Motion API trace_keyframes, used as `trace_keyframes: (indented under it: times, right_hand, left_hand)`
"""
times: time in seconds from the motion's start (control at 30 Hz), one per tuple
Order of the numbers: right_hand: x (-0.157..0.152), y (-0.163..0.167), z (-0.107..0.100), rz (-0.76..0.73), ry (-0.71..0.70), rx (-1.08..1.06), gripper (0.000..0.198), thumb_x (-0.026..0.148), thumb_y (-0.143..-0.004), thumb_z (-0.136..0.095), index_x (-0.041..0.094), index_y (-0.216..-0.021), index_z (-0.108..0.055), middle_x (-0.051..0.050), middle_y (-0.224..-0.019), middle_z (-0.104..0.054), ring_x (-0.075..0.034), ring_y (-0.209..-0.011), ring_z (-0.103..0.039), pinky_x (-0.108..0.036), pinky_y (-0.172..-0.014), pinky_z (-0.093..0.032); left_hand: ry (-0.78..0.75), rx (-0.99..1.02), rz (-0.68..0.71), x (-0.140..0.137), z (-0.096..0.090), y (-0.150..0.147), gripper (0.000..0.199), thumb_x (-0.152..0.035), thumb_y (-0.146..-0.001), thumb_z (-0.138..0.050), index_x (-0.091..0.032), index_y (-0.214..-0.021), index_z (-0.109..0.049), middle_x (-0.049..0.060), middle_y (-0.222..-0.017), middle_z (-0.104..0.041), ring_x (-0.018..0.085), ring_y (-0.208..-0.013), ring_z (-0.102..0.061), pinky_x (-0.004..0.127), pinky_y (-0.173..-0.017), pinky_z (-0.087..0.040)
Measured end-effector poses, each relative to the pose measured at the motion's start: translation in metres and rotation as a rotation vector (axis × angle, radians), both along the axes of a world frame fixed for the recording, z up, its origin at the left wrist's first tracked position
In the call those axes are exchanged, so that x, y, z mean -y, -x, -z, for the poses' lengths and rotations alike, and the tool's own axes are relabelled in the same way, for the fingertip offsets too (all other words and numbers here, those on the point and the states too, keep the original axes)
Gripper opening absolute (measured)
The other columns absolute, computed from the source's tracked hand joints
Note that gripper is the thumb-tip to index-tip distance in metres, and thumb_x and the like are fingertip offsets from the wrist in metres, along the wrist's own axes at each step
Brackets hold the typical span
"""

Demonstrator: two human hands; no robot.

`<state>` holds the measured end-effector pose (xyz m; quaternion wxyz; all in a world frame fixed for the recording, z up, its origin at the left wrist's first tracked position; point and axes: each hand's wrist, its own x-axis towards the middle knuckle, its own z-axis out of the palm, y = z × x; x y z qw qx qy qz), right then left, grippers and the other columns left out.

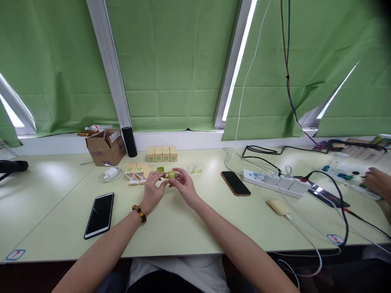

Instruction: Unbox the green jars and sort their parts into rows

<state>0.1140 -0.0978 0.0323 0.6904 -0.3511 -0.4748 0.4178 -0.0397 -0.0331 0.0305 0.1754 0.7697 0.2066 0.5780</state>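
Observation:
A small green container [171,175] is held up just above the table, between the fingertips of both my hands. My right hand [185,188] grips it from the right. My left hand [153,190], with a beaded bracelet on its wrist, has its thumb and fingertips closed at the container's left side. Just behind my left fingers lies a small green piece [160,169], perhaps a lid. Clear little plastic cups [194,169] with something yellow in them sit to the right. Left of my left hand are two opened small cardboard boxes [136,174].
Several closed small boxes [162,154] form a row behind. Phones lie at left [99,215] and right [236,183]. A brown carton [106,147], black cylinder [129,141], white charger [110,173], power strip [275,183], computer mouse [278,207] and cables surround. Another person's hand [378,182] is at far right.

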Motion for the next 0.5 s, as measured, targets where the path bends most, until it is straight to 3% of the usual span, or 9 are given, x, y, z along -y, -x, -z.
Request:
trace_keyframes:
  times: [0.1,0.27,0.37,0.5]
  right_hand:
    - [-0.002,-0.001,0.000,0.172,0.003,0.117,0.060,0.035,-0.075,-0.088,0.029,-0.126,-0.057,-0.002,-0.104,-0.066,-0.021,-0.095,-0.069,-0.039,-0.083,-0.060]
    - [0.002,-0.005,0.001,0.433,-0.071,0.537,0.042,0.023,-0.080,-0.080,0.025,-0.118,-0.061,-0.007,-0.113,-0.067,-0.022,-0.092,-0.064,-0.040,-0.082,-0.057]
    - [0.006,-0.007,0.000,0.476,-0.198,0.751,0.033,0.020,-0.087,-0.073,0.024,-0.118,-0.062,-0.009,-0.114,-0.068,-0.024,-0.092,-0.063,-0.041,-0.081,-0.057]
    - [0.008,-0.009,0.000,0.487,-0.318,0.860,0.033,0.017,-0.092,-0.068,0.024,-0.124,-0.061,-0.012,-0.120,-0.068,-0.028,-0.105,-0.064,-0.043,-0.085,-0.059]
  left_hand:
    - [0.108,-0.040,0.053,-0.002,-0.002,0.003,0.043,-0.021,-0.090,-0.073,-0.026,-0.132,-0.068,0.010,-0.115,-0.074,0.027,-0.113,-0.061,0.040,-0.085,-0.056]
    - [0.140,-0.087,0.136,-0.005,-0.006,0.008,0.045,-0.023,-0.090,-0.072,-0.028,-0.134,-0.066,0.011,-0.133,-0.067,0.028,-0.124,-0.055,0.042,-0.093,-0.053]
    - [0.147,-0.117,0.183,-0.008,-0.004,0.007,0.045,-0.026,-0.090,-0.075,-0.028,-0.134,-0.067,0.011,-0.131,-0.068,0.029,-0.127,-0.053,0.043,-0.095,-0.053]
    - [0.165,-0.150,0.210,-0.013,-0.002,0.006,0.041,-0.032,-0.089,-0.079,-0.028,-0.128,-0.071,0.012,-0.126,-0.070,0.030,-0.127,-0.053,0.047,-0.097,-0.053]
